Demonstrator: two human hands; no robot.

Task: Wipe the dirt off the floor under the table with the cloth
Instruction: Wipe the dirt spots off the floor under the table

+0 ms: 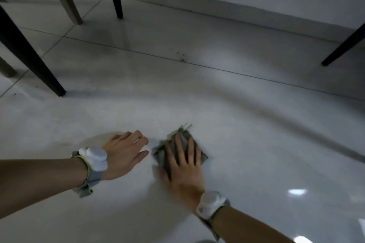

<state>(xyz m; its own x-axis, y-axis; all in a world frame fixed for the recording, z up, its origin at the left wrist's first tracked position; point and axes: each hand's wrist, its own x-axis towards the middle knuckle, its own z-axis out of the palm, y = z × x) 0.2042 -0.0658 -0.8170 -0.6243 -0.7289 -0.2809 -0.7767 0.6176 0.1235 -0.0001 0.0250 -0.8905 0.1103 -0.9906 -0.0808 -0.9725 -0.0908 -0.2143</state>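
**Cloth is down, dirt patch not yet reached**

Your right hand lies flat with fingers spread, pressing the dark cloth onto the floor. It is not gripping the cloth, just pinning it under the palm and fingers; the blur there suggests a wiping stroke is under way. Your left hand rests empty on the floor just beside the cloth at its 9 o'clock, fingers loosely extended, most likely as a brace.

The visible dirt, a small cluster of dark specks on the tile seam, sits well apart from the cloth at 12 o'clock, between the black table legs. It looks untouched. A few faint specks also show near the left leg, at about 10 o'clock from the cloth.

I judge the task barely begun: the cloth is working the near floor, and the main patch remains. You need to push the cloth forward toward 12 o'clock and rub over the seam.
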